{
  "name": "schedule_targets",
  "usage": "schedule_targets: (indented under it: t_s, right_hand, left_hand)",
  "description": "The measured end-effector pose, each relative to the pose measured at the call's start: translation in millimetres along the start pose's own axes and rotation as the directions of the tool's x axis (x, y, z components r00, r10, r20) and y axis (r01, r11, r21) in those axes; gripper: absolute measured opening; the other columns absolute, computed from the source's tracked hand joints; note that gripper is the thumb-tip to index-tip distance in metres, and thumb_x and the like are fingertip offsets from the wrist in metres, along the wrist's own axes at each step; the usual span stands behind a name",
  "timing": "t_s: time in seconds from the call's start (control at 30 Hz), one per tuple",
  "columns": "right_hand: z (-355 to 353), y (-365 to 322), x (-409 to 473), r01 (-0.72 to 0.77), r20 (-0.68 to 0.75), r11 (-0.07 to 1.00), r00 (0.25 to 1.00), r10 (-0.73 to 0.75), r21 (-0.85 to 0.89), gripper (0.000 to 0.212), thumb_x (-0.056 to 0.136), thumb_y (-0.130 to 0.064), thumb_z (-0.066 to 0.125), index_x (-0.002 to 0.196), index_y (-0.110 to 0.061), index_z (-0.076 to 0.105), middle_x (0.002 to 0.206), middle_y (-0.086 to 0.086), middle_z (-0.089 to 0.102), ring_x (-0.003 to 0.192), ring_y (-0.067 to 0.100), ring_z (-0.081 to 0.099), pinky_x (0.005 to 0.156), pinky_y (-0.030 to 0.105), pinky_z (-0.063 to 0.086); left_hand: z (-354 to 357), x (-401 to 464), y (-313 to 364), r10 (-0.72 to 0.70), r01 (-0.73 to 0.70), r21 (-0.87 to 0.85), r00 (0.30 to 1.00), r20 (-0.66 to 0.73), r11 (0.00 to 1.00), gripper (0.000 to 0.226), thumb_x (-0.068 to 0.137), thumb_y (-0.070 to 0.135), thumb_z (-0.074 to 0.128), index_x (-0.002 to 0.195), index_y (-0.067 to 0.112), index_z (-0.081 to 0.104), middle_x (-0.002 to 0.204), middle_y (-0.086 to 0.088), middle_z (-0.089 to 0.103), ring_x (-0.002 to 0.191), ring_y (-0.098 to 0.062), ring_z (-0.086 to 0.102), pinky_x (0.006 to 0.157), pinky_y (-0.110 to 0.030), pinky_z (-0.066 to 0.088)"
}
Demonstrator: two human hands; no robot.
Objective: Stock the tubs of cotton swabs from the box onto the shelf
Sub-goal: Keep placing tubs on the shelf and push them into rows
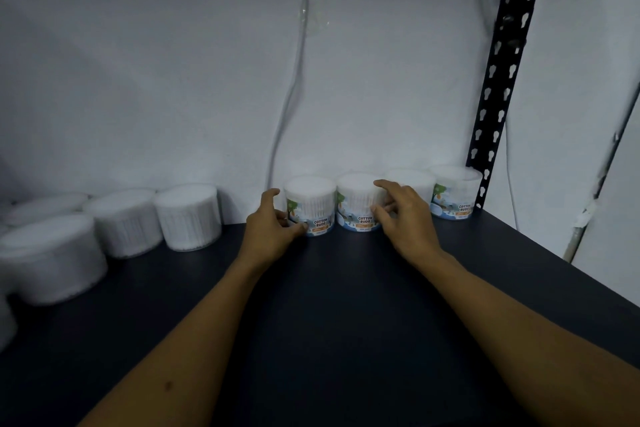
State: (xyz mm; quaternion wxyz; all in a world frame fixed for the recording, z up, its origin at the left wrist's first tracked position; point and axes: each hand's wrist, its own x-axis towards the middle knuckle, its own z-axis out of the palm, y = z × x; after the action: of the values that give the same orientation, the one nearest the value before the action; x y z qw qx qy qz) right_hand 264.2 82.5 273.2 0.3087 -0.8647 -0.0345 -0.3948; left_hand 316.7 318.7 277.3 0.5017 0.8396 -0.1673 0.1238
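While both arms reach across the dark flat shelf (329, 288), the left hand (273, 222) cups a clear round tub of white cotton swabs (310, 208) and the right hand (401, 215) cups its neighbour tub (358, 204). Both tubs stand against the white wall (173, 62), left of the black slotted upright (502, 73). Unlabelled white tubs (188, 217) sit further left.

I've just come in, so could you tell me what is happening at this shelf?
A person is stocking tubs of cotton swabs on a dark shelf. The left hand holds one labelled tub and the right hand the tub beside it, both standing against the back wall. Two more stand to the right; unlabelled-looking tubs sit on the left.
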Motion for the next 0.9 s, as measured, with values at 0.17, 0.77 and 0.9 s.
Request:
schedule_targets:
  t_s: [0.17, 0.77, 0.9]
  right_hand:
    - [0.0, 0.2, 1.9, -0.05, 0.0, 0.997, 0.999, 0.05, 0.055, 0.046, 0.086, -0.004, 0.059, 0.129, -0.018, 0.054, 0.1, 0.002, 0.054, 0.084, 0.013, 0.061, 0.082, 0.029, 0.052]
    - [-1.5, -3.3, 0.5, -0.06, 0.029, 0.997, 0.998, 0.058, 0.049, 0.047, 0.085, -0.004, 0.058, 0.128, -0.022, 0.058, 0.101, 0.007, 0.054, 0.083, 0.015, 0.061, 0.089, 0.027, 0.048]
    - [-2.0, -2.8, 0.8, -0.059, 0.031, 0.997, 0.998, 0.058, 0.044, 0.046, 0.084, -0.005, 0.059, 0.127, -0.022, 0.058, 0.101, 0.006, 0.054, 0.082, 0.013, 0.06, 0.09, 0.029, 0.05]
  left_hand:
    - [0.2, 2.6, -1.7, -0.011, 0.011, 0.025, 1.0, 0.006, 1.0, 0.069, 0.077, 0.025, 0.08, 0.135, 0.016, 0.044, 0.099, 0.002, 0.06, 0.084, -0.005, 0.058, 0.077, -0.022, 0.044]
    - [0.8, 2.3, -3.4, -0.014, 0.014, 0.022, 1.0, -0.005, 1.0, 0.067, 0.076, 0.025, 0.08, 0.133, 0.016, 0.046, 0.095, 0.002, 0.061, 0.083, -0.004, 0.06, 0.076, -0.021, 0.045]
    - [0.7, 2.7, -4.7, -0.011, 0.011, 0.017, 1.0, -0.002, 1.0, 0.066, 0.077, 0.025, 0.08, 0.133, 0.016, 0.046, 0.094, 0.003, 0.061, 0.083, -0.003, 0.059, 0.077, -0.022, 0.045]
